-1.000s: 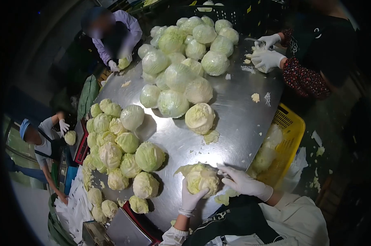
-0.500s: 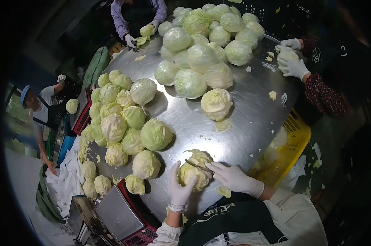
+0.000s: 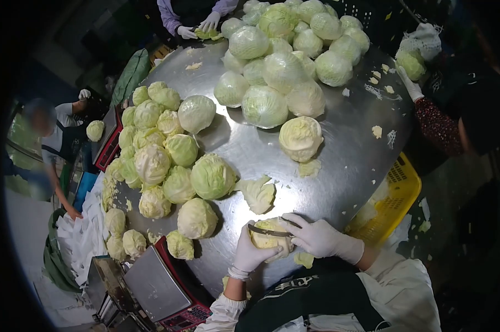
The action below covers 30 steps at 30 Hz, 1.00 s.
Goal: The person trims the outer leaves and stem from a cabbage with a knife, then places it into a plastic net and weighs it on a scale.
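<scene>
A pale cabbage (image 3: 281, 250) sits near the table edge in front of me. My left hand (image 3: 251, 252), in a white glove, is wrapped around its left side. My right hand (image 3: 323, 238), also gloved, grips a knife (image 3: 267, 231), its dark blade lying across the top of the cabbage. The knife handle is mostly hidden by my fingers. Just beyond the cabbage, a loose cabbage leaf (image 3: 257, 194) lies on the metal table. Another leaf scrap (image 3: 303, 259) is beside my right wrist.
Bare cabbages (image 3: 152, 161) are piled at left, and wrapped cabbages (image 3: 283, 71) at the back. A scale (image 3: 157, 285) stands at lower left, a yellow crate (image 3: 406, 180) at right. Co-workers stand around the metal table (image 3: 349, 144); one at right holds a netted cabbage (image 3: 410, 65).
A leaf has come off my cabbage and now lies beyond it on the table. The knife lies flatter across the top. The right co-worker's cabbage is raised, with netting over it.
</scene>
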Each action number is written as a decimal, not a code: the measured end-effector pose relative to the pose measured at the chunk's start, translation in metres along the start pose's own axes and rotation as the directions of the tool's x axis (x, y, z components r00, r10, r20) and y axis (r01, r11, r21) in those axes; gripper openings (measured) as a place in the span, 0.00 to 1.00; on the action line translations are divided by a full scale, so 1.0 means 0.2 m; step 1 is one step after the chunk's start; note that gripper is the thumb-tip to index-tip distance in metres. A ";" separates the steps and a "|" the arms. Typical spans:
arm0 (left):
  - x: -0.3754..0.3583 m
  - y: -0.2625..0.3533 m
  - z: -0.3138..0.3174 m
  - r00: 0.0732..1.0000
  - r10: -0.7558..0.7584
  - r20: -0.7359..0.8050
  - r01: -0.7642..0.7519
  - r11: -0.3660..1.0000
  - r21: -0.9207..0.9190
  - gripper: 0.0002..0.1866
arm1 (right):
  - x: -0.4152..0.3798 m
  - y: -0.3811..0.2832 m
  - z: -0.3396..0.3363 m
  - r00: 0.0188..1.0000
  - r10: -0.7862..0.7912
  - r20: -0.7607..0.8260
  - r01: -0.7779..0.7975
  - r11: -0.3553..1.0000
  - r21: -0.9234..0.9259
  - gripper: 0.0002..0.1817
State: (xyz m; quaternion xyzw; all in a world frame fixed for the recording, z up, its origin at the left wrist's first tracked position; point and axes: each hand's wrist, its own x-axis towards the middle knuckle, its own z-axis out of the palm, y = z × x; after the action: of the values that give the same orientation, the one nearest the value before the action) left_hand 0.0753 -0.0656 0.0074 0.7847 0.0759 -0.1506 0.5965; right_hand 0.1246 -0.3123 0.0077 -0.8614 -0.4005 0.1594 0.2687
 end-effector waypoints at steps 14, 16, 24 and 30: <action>0.05 -0.13 0.13 0.966 0.122 -0.229 -0.046 0.949 0.312 0.47 | 0.04 -0.02 0.04 0.962 0.117 -0.248 -0.121 0.993 0.001 0.28; 0.06 -0.10 0.14 0.968 0.086 -0.237 -0.016 0.959 0.284 0.49 | 0.06 0.02 0.03 0.961 0.120 -0.250 -0.119 0.993 0.017 0.26; -0.05 -0.16 0.11 0.960 0.259 -0.108 -0.218 0.930 0.297 0.56 | 0.18 0.34 0.11 0.951 0.299 -0.075 -0.254 0.899 0.356 0.20; -0.36 -0.30 -0.09 0.997 0.003 0.082 0.017 0.973 -0.232 0.65 | -0.05 0.05 0.07 0.927 0.002 -0.374 0.050 0.990 0.131 0.23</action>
State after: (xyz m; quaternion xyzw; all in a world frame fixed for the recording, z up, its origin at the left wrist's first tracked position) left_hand -0.0088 -0.0279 -0.0197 0.7025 0.0711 -0.1749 0.6862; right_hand 0.1168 -0.3202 -0.0092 -0.8504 -0.3406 0.0167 0.4008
